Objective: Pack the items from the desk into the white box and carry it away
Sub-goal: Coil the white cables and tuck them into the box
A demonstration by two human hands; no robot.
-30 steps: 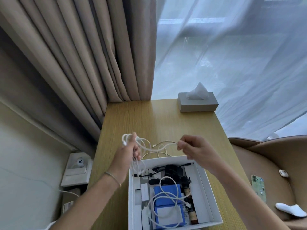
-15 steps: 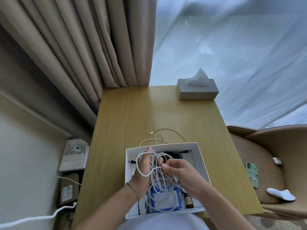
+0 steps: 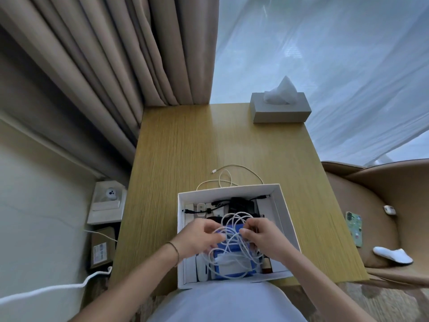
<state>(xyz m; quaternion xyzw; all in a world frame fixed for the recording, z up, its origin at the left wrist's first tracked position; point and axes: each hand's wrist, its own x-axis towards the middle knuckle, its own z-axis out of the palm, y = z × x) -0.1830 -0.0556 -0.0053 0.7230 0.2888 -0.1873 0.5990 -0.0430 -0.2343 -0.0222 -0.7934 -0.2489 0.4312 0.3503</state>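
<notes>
White box point(image 3: 282, 206) sits on the wooden desk point(image 3: 176, 159) at its near edge, long axis running from the person toward the window, open top up. Inside: blue item point(image 3: 232, 247), black adapter and leads at the far end, white pieces along the left wall, brown bottle point(image 3: 267, 267) at the near right.

Coiled white cable point(image 3: 234, 238) lies in loose loops over the blue item, inside the box. Left hand point(image 3: 197, 238) has fingers curled at the coil's left side; blurred, grip cannot be confirmed. Right hand point(image 3: 262, 235) pinches loops at the coil's right.

Second cable point(image 3: 229, 177), cream, lies on the desk just beyond the box's far wall, plug end pointing left. Grey tissue box point(image 3: 281, 110) stands at the far right corner.
</notes>
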